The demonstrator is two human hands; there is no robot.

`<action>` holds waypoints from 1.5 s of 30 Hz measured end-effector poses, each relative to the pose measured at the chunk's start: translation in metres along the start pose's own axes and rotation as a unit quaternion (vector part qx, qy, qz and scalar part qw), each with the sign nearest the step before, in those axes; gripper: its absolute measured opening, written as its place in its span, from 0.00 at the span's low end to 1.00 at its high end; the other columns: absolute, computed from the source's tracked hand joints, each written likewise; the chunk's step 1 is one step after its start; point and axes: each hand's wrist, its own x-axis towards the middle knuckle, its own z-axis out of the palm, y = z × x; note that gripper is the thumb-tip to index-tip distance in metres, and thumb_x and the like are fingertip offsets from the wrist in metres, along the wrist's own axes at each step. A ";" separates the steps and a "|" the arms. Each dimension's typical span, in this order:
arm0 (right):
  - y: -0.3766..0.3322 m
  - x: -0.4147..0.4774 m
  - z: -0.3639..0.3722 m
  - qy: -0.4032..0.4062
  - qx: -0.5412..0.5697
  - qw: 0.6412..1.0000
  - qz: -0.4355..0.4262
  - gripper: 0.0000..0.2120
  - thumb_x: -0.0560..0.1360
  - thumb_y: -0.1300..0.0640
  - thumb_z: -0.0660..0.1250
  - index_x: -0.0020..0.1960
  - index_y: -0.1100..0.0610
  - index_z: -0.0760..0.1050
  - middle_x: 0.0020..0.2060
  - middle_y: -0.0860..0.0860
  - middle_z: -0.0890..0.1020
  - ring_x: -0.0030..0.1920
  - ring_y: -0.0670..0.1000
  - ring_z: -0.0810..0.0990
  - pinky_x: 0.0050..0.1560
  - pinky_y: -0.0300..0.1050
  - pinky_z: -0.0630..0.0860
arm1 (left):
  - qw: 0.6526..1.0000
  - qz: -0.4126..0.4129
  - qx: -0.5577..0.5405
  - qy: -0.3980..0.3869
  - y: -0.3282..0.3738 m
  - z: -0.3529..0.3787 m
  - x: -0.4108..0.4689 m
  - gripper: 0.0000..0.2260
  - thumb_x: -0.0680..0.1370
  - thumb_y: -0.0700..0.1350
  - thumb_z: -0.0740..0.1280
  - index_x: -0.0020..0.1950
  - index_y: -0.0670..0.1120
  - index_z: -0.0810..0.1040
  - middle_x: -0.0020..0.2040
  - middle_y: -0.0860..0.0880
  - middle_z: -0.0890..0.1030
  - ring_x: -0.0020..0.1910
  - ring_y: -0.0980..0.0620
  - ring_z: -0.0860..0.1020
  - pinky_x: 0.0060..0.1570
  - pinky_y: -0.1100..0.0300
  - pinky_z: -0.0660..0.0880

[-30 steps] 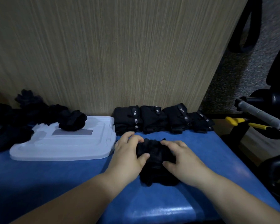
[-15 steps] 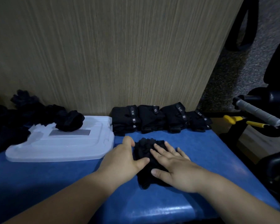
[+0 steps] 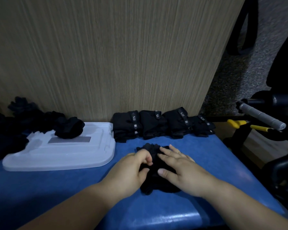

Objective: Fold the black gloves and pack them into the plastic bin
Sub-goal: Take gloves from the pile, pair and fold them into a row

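Observation:
A black glove lies on the blue surface in front of me. My left hand pinches its left edge with curled fingers and thumb. My right hand presses flat on the glove's right side, fingers straight. A row of several folded black gloves with small labels lines the wooden panel behind. A white plastic bin lid lies flat at the left with one rolled black glove on it. Loose black gloves are heaped at the far left.
The blue surface ends at the right, where a metal bar with a grey grip and a yellow-handled tool stand. A wooden panel closes off the back. Dark chair parts are at the far right.
My left hand went from lying beside the glove to pinching its left edge. My right hand stayed flat on the glove, shifted slightly right.

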 end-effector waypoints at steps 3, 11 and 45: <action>0.001 0.000 0.000 0.010 -0.005 1.000 0.022 0.29 0.80 0.39 0.53 0.78 0.45 0.52 0.78 0.41 0.46 0.76 0.41 0.39 0.77 0.49 0.44 | 0.998 0.045 0.042 -0.006 0.000 0.004 0.000 0.09 0.80 0.47 0.62 0.59 0.56 0.75 0.60 0.62 0.74 0.62 0.65 0.68 0.64 0.69 0.65; 0.001 -0.002 -0.008 0.124 0.031 0.977 0.173 0.30 0.73 0.36 0.64 0.70 0.50 0.66 0.63 0.49 0.72 0.65 0.51 0.70 0.63 0.43 0.68 | 0.975 0.062 0.147 -0.156 -0.001 0.006 -0.001 0.23 0.83 0.58 0.49 0.78 0.58 0.51 0.76 0.66 0.47 0.73 0.66 0.38 0.74 0.61 0.38; 0.088 -0.041 -0.025 -0.015 -0.042 0.975 0.219 0.27 0.83 0.43 0.43 0.79 0.49 0.41 0.77 0.41 0.39 0.76 0.47 0.35 0.76 0.53 0.36 | 0.944 0.027 0.218 -0.245 0.090 0.080 0.077 0.29 0.80 0.64 0.44 0.78 0.57 0.38 0.78 0.58 0.36 0.75 0.57 0.33 0.73 0.45 0.32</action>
